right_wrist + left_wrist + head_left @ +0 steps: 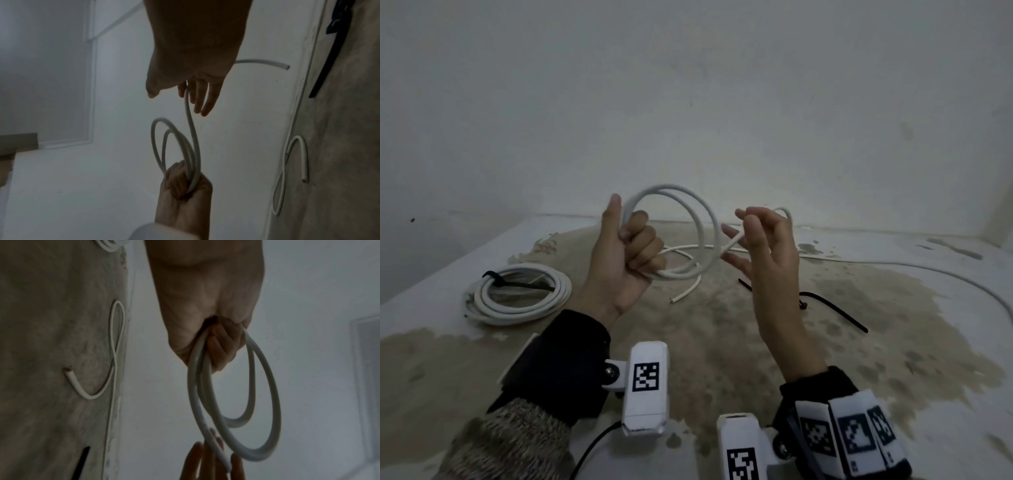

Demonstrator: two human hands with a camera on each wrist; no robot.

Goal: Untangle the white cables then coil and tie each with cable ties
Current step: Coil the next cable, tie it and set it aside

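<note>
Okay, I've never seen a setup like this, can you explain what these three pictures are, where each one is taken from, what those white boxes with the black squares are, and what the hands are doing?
There is no machine here: a person works with two bare hands, wearing cameras. The big picture comes from a camera on the head, looking down. The white boxes with black patterns sit at the wrists and seem to be the wrist cameras; the other two pictures look along each hand from them.

The left hand grips a few loops of white cable in its fist. The right hand holds the loose stretch of that cable between its fingers, the end poking out past them.

On the stained surface lie a finished coil tied with a black tie, another loose white cable, and spare black cable ties.
</note>
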